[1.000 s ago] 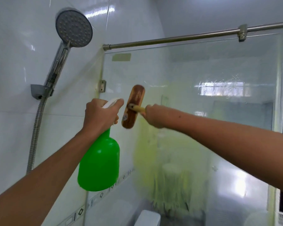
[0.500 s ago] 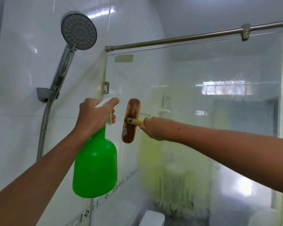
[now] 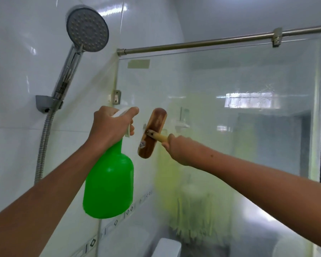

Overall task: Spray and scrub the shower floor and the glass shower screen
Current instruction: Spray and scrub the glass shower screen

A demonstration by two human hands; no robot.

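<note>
My left hand [image 3: 110, 127] grips the white trigger head of a green spray bottle [image 3: 109, 184], held up near the left edge of the glass shower screen [image 3: 230, 138]. My right hand [image 3: 178, 147] holds the yellow handle of a wooden scrub brush [image 3: 152, 132]. The brush's brown back faces me, upright and slightly tilted, and its bristle side is against the glass just right of the bottle. The lower glass looks misty with a yellowish haze. The shower floor is out of view.
A chrome shower head [image 3: 87, 28] sits in its wall bracket [image 3: 48, 103] on the white tiled wall at left, its hose [image 3: 42, 149] hanging down. A metal rail [image 3: 211, 43] runs along the screen's top. A white toilet tank [image 3: 166, 247] shows below, behind the glass.
The brush slid down the glass and then came back up a little, with my right hand. The view shifted, so the shower head sits further right in frame. Both hands kept their hold.
</note>
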